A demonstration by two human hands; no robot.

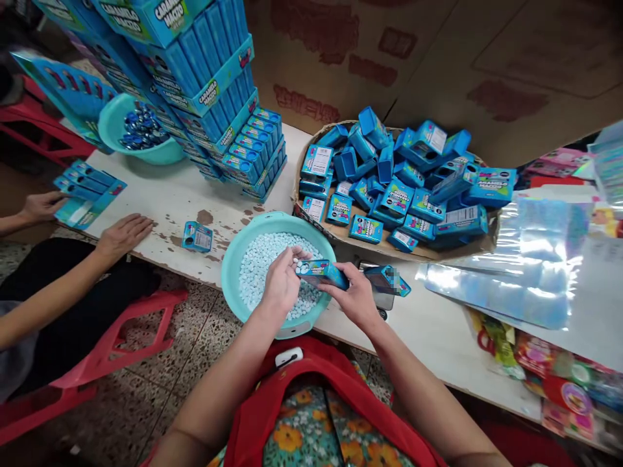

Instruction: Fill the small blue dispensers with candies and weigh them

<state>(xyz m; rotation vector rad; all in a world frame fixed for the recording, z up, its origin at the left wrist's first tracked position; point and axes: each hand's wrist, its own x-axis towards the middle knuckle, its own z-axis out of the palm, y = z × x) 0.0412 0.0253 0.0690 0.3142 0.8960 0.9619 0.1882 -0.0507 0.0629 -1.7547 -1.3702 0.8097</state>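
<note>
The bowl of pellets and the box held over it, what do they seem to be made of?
The bowl looks like plastic: smooth, even teal, moulded rim. The box is probably thin glossy card: printed faces, sharp folded edges.

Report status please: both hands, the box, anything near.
Grip: left hand and right hand both shut on small blue box, white candies at its open end. Box held over teal basin of candies. Far left, co-worker's hands, apart.
</note>
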